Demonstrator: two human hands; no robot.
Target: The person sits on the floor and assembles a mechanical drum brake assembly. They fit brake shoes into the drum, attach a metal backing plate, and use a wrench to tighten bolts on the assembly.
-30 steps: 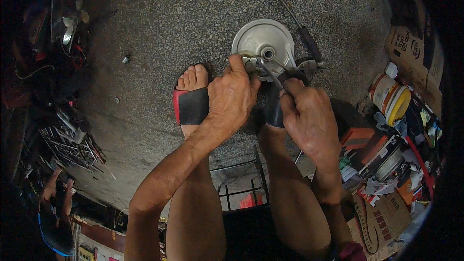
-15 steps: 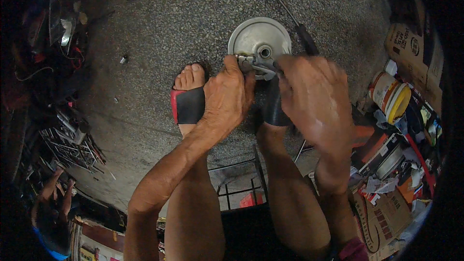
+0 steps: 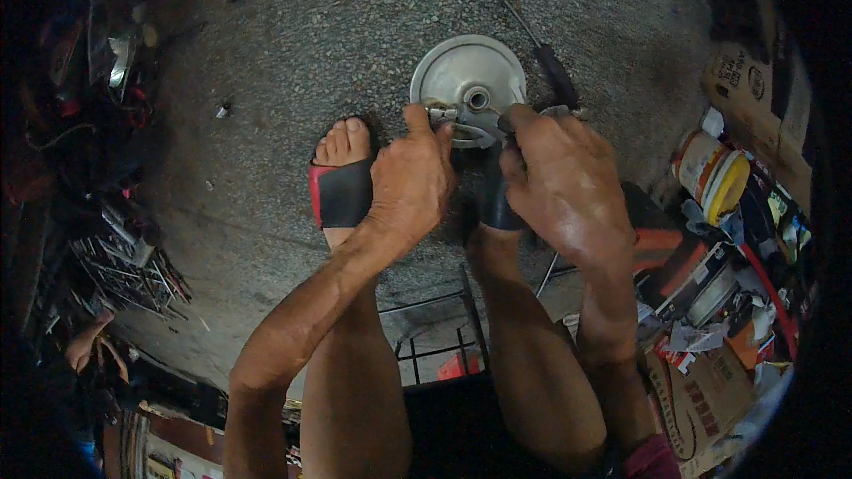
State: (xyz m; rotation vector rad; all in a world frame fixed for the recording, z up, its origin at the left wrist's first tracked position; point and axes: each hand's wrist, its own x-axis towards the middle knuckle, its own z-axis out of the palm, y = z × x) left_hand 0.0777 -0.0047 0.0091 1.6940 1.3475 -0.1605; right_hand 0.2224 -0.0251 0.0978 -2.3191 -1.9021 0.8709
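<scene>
A round silver metal plate with a raised central hub, which looks like a drum-brake panel, lies between and just beyond my feet. My left hand is closed at its near edge, thumb and fingers pinching a small metal lever arm on the plate. On the plate's near right side, my right hand is closed round a grey metal tool. Its dark tip reaches toward the plate; the fingers hide most of it, so its kind does not show. A long screwdriver with a dark handle lies on the floor beyond my right hand.
Cardboard boxes, a white-and-yellow tub and heaped packaging crowd the right side. At left sit a rack of metal rods and dark clutter. Another person's hand shows at lower left. Speckled floor lies ahead.
The view has shifted slightly. My right hand, blurred before, is now sharper, turned a little, with grey metal showing at its knuckles. My left hand stays on the lever arm.
</scene>
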